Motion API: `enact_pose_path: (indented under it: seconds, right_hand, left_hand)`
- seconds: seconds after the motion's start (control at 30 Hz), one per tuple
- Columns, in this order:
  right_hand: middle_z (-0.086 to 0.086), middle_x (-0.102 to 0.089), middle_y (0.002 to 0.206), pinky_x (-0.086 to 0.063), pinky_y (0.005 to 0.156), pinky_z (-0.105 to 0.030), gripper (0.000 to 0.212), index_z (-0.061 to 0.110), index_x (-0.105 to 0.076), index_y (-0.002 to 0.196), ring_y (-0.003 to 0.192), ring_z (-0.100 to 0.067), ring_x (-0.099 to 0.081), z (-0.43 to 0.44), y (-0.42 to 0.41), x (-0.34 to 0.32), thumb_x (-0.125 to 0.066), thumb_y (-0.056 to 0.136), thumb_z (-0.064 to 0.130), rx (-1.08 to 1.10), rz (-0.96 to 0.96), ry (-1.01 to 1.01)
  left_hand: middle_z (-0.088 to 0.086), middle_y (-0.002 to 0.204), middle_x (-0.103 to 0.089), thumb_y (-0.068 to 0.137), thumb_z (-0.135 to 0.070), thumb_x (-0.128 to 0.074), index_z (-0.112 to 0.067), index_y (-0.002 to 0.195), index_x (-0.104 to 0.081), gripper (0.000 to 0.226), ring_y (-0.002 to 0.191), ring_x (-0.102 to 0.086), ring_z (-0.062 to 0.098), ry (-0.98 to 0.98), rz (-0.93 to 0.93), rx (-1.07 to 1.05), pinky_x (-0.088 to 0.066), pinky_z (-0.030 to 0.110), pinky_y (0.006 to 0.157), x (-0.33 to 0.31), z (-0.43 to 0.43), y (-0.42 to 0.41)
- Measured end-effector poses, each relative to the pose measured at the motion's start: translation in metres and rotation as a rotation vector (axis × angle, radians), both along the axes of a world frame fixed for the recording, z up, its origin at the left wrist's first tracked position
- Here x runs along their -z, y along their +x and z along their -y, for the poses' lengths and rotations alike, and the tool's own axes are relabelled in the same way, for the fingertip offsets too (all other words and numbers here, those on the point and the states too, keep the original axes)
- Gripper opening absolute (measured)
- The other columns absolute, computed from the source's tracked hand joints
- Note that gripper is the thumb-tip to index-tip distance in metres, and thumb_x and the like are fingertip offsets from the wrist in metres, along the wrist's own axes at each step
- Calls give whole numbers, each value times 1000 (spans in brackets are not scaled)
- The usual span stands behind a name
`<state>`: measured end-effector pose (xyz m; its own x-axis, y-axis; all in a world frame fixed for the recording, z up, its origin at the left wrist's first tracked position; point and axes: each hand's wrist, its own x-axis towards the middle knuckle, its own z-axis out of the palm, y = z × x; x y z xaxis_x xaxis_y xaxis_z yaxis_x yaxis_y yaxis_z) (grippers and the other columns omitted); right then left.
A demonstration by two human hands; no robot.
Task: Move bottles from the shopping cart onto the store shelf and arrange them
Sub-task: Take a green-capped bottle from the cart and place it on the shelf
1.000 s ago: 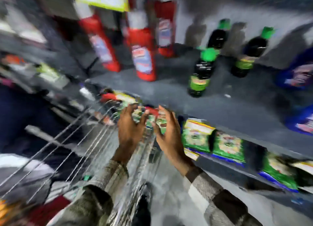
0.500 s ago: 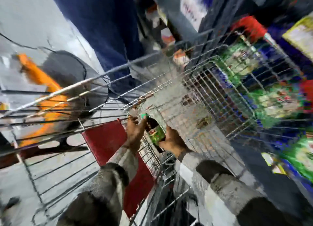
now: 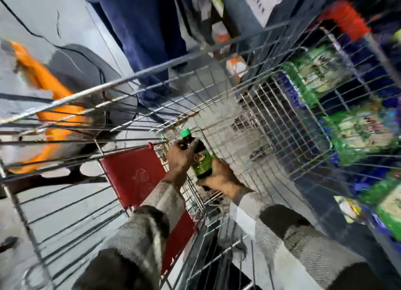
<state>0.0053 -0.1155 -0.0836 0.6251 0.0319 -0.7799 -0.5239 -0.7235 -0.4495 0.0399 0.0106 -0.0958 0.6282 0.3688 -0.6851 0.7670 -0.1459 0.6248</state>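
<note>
The dark plastic bottle with a green cap and green label point(image 3: 196, 154) is now sitting higher and clearer between the 2 hands than it was 0.5 s ago, when it was lying low against the wire and half hidden by fingers. It is tilting with its cap pointing up and away from the wrists, inside the silver wire shopping cart point(image 3: 256, 107). The left hand point(image 3: 181, 158) is wrapping around the bottle's shoulder and neck, while the right hand point(image 3: 220, 178) is cupping its base from below and to the right, so both are grasping the same bottle. 1 s ago both hands were open and empty above the cart rim with the shelf in front; the head has since been turning down toward the cart. That suggests the pick-up is done and the lift out is probably beginning.

Just left of the left hand, the red plastic flap of the child seat point(image 3: 132, 174) is lying against the wire. Beyond the hands, a person in dark blue trousers point(image 3: 138, 35) is standing on the floor. Far right of the right hand, blurred green packets point(image 3: 366, 131) are filling the lower store shelf point(image 3: 310, 183). The shelf for bottles is out of view.
</note>
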Motion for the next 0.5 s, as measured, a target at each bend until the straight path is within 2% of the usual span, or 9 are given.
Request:
enact_pose_path:
  seconds: [0.07, 0.13, 0.27, 0.33, 0.37, 0.43, 0.5]
  right_hand:
    - [-7, -68, 118, -51, 79, -24, 66, 15, -60, 121, 99, -22, -65, 13, 5, -45, -90, 62, 25, 13, 43, 25]
    - [-9, -69, 117, -51, 82, -26, 65, 14, -63, 117, 103, -24, -67, 27, 7, -99, -90, 60, 28, 30, 129, 38]
    - [-1, -72, 106, -56, 82, -30, 61, 23, -65, 109, 97, -21, -68, 60, -11, -220, -89, 56, 41, 105, 312, 89]
    - [8, -73, 98, -57, 76, -29, 61, 26, -66, 105, 89, -13, -69, 78, -28, -276, -87, 53, 49, 142, 425, 101]
    - [9, -73, 96, -57, 73, -28, 61, 27, -66, 104, 86, -10, -69, 87, -37, -303, -87, 52, 52, 162, 482, 106]
    - [10, -72, 91, -53, 66, -17, 61, 29, -66, 102, 80, -1, -67, 102, -55, -349, -87, 51, 55, 216, 574, 118]
    - [11, -72, 86, -46, 58, -8, 57, 29, -67, 99, 73, 5, -65, 112, -70, -381, -89, 51, 51, 269, 641, 143]
  left_hand:
    - [12, 98, -79, 62, -60, -83, -12, 95, -75, 58, 90, -75, 25, -1, 73, -27, -63, 50, 86, -40, 8, 2]
    - [7, 97, -79, 68, -53, -84, -15, 94, -76, 46, 89, -74, 21, -12, 153, -61, -61, 45, 90, -102, 23, 6]
    - [4, 95, -81, 72, -55, -79, -16, 100, -78, 49, 91, -76, 20, -88, 329, 47, -60, 43, 87, -226, 47, 1]
    - [4, 93, -81, 74, -58, -76, -22, 95, -79, 42, 91, -76, 19, -118, 454, 127, -60, 48, 88, -285, 61, -7]
    - [2, 92, -82, 77, -56, -75, -26, 91, -79, 34, 88, -75, 16, -130, 517, 174, -60, 46, 87, -314, 68, -12]
    - [-5, 89, -80, 84, -46, -76, -28, 91, -78, 19, 82, -71, 7, -175, 623, 257, -58, 35, 81, -360, 81, -22]
    - [-2, 100, -79, 82, -48, -77, -22, 105, -77, 34, 92, -72, 8, -221, 692, 303, -57, 31, 85, -394, 94, -29]
